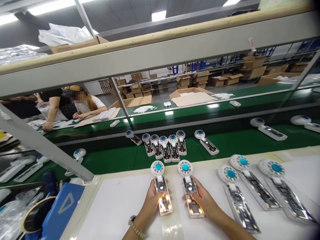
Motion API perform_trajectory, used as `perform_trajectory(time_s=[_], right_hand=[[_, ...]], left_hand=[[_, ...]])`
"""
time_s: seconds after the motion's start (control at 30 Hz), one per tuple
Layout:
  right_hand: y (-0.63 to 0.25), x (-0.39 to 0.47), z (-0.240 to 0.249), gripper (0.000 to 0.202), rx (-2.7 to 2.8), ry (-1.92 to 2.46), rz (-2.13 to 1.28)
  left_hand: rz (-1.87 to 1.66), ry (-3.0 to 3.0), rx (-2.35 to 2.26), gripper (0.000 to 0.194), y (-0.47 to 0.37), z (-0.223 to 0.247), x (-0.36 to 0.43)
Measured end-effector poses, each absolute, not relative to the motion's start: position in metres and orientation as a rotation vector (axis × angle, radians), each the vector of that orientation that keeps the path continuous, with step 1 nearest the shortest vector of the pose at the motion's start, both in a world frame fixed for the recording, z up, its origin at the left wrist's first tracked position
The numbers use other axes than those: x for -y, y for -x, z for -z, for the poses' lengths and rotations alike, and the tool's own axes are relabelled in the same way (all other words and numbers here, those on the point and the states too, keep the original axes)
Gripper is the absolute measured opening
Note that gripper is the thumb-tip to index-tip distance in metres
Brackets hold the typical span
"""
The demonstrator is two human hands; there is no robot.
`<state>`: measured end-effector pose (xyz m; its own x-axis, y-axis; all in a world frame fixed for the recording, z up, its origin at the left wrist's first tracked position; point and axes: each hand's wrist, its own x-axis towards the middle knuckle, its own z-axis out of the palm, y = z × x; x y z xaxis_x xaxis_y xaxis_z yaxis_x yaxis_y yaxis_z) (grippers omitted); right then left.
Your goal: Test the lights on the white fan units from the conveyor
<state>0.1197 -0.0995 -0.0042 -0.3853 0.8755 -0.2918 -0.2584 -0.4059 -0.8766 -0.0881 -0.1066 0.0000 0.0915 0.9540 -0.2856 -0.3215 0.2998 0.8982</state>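
Note:
My left hand (150,201) is closed around a lamp unit (163,200), its thumb on the front of the body. My right hand (205,200) grips a second lamp unit (193,203) the same way. Each has a round white slotted head with a blue centre, joined to a long body with a visible circuit board. Yellowish lights glow in both bodies. On the white work surface to the right lie three similar unlit units, the nearest being this lamp unit (241,208). Beyond my hands, several more lamp units (163,148) form a cluster on the green belt.
The green conveyor belt (232,145) runs across behind the white work surface (112,203), with single units along it. A blue tape dispenser (62,206) stands at left. A metal post (47,143) slants nearby. People sit at a far line with cartons (192,96).

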Motion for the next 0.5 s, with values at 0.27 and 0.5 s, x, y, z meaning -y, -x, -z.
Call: perform_trajectory(time_s=[0.27, 0.5], right_hand=[[-0.12, 0.102, 0.003, 0.087, 1.014, 0.98, -1.861], [-0.119, 0.102, 0.005, 0.091, 1.024, 0.977, -1.875]], left_hand=[[-1.078, -0.876, -1.023, 0.043, 0.08, -0.013, 0.112], [-1.02, -0.916, -1.007, 0.045, 0.08, -0.012, 0.114]])
